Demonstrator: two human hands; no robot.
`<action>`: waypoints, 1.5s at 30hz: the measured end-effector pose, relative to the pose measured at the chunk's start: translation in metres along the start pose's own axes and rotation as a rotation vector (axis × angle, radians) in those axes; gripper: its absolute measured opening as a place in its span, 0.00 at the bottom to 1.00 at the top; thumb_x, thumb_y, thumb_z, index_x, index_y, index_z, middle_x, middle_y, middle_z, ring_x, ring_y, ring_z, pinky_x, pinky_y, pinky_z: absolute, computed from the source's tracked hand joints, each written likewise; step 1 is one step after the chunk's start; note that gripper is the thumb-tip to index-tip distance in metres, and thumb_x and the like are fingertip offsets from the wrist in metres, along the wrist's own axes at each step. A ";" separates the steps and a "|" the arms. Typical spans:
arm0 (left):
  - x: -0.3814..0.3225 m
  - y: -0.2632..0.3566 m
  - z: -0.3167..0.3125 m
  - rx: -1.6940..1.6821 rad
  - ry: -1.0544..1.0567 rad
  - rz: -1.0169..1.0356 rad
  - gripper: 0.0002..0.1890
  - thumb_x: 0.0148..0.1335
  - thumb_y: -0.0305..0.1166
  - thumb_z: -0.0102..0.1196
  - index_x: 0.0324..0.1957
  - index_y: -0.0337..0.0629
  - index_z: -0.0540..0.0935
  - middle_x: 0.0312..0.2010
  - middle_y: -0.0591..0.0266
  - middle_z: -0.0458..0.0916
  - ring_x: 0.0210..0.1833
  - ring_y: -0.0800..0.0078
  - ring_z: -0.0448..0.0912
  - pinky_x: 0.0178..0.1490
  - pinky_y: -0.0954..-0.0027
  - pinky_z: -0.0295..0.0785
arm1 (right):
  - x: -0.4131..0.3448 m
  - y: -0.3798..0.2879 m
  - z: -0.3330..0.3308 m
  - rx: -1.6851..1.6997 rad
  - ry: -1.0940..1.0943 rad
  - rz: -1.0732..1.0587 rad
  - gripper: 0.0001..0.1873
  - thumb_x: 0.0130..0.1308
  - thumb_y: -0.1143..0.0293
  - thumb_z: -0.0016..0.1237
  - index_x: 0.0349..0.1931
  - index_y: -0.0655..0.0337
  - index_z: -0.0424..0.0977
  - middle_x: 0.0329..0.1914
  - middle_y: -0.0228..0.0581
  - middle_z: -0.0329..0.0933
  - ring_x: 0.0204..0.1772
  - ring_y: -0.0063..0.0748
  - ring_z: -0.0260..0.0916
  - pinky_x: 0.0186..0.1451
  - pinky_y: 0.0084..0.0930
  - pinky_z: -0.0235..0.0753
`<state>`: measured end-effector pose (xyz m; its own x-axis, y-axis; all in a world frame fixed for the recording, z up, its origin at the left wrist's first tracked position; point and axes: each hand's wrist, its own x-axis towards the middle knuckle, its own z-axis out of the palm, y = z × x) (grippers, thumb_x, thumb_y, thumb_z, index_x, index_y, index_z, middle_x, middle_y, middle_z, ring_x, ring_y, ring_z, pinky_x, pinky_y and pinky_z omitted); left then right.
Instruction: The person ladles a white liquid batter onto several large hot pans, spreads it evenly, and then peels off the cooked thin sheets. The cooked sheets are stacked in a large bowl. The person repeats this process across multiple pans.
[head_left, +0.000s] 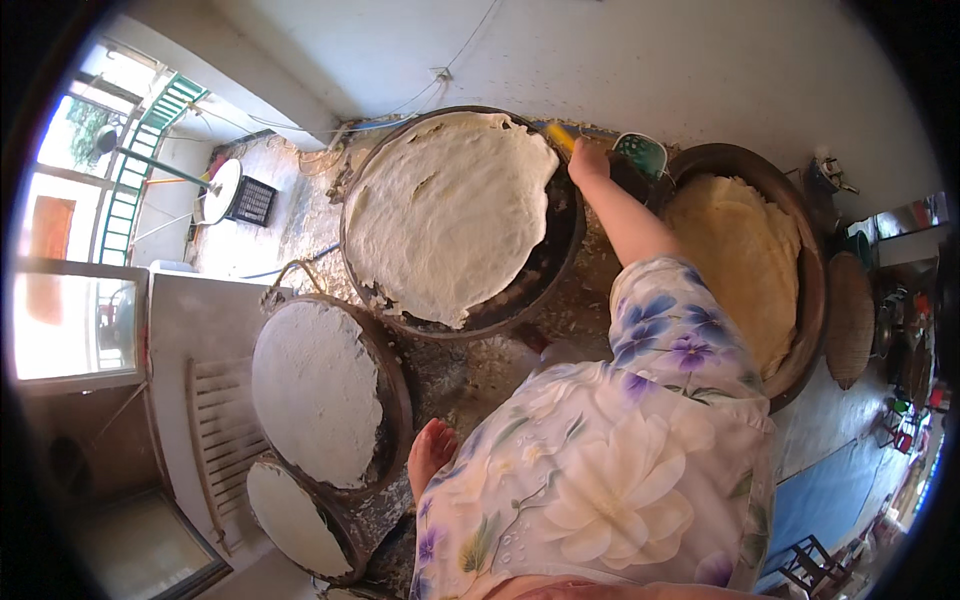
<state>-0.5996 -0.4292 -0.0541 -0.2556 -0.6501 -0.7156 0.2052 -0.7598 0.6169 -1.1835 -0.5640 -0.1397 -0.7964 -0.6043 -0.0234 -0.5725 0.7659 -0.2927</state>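
My right hand (589, 160) reaches to the far side of a large round griddle (556, 225) and grips a yellow object (559, 138), whose kind I cannot tell. On that griddle lies a thin, pale flatbread (450, 217) with ragged edges, partly off-centre so that dark metal shows at the right. My left hand (433, 450) holds nothing, its fingers loosely curled and apart, beside a second griddle (395, 390) covered by a whitish sheet of dough (319, 394). Below that, a third griddle (351, 544) bears another pale sheet (294, 517).
A wide brown basin (814, 322) at the right holds stacked, browned flatbreads (739, 255). A green plastic container (641, 154) stands by the wall, beyond my right forearm. Cables run along the wall. A slatted wooden rack (225, 435) and a black crate (253, 201) are at the left.
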 end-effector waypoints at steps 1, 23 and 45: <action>0.003 0.007 0.007 0.024 -0.042 0.027 0.18 0.61 0.38 0.44 0.49 0.40 0.70 0.42 0.61 0.74 0.44 0.70 0.73 0.46 0.67 0.71 | 0.009 0.000 -0.009 0.111 0.038 0.066 0.12 0.57 0.69 0.37 0.42 0.61 0.62 0.41 0.49 0.71 0.46 0.47 0.68 0.43 0.39 0.71; 0.001 -0.018 -0.007 -0.211 0.027 0.145 0.18 0.61 0.38 0.44 0.49 0.38 0.70 0.43 0.60 0.74 0.44 0.69 0.73 0.47 0.68 0.70 | -0.031 -0.076 0.016 1.290 -0.363 0.561 0.31 0.47 0.67 0.58 0.50 0.73 0.62 0.54 0.49 0.63 0.55 0.40 0.61 0.53 0.31 0.62; -0.008 -0.035 -0.023 -0.031 -0.081 0.174 0.19 0.59 0.38 0.46 0.49 0.36 0.70 0.43 0.57 0.74 0.46 0.68 0.72 0.52 0.67 0.66 | -0.089 0.080 -0.199 1.649 -0.277 0.336 0.21 0.54 0.71 0.49 0.48 0.67 0.64 0.46 0.46 0.68 0.49 0.43 0.66 0.51 0.40 0.68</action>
<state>-0.5833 -0.3978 -0.0774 -0.2885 -0.7699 -0.5692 0.2816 -0.6365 0.7181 -1.1973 -0.4057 0.0291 -0.6736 -0.6294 -0.3874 0.5372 -0.0569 -0.8416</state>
